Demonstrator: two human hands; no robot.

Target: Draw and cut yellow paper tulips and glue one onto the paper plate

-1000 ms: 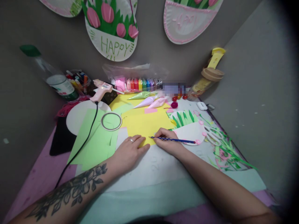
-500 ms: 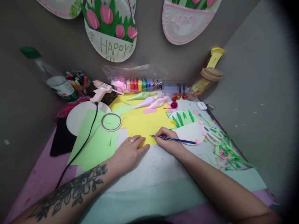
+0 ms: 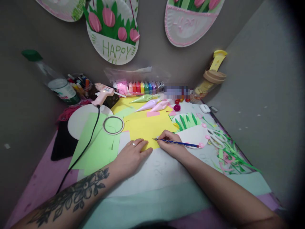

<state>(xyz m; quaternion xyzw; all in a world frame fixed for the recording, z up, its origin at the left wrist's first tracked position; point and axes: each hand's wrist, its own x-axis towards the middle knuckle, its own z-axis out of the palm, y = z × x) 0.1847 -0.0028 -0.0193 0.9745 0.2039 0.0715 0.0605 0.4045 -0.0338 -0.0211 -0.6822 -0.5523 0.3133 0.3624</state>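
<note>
A sheet of yellow paper (image 3: 150,125) lies in front of me on the table. My left hand (image 3: 134,156) rests flat on its lower left corner, fingers stretched out, a ring on one of them. In my right hand (image 3: 170,146) is a dark blue pencil (image 3: 183,144), pinched near its point. The tip meets the yellow sheet or hovers just over it; I cannot tell which. Beside the right hand lies a white paper plate piece (image 3: 194,136) with green paper leaves (image 3: 187,121) and small pink bits on its edge.
Green paper (image 3: 95,146) and a tape roll (image 3: 113,125) lie left, crossed by the cord of a pink glue gun (image 3: 103,95). White scissors (image 3: 216,139) and paper scraps (image 3: 228,157) are on the right. Piping bags (image 3: 147,104), a bottle (image 3: 60,89) and a cup (image 3: 209,82) stand or lie behind.
Both hands and the pencil stay in nearly the same place. The whole view has shifted very slightly.
</note>
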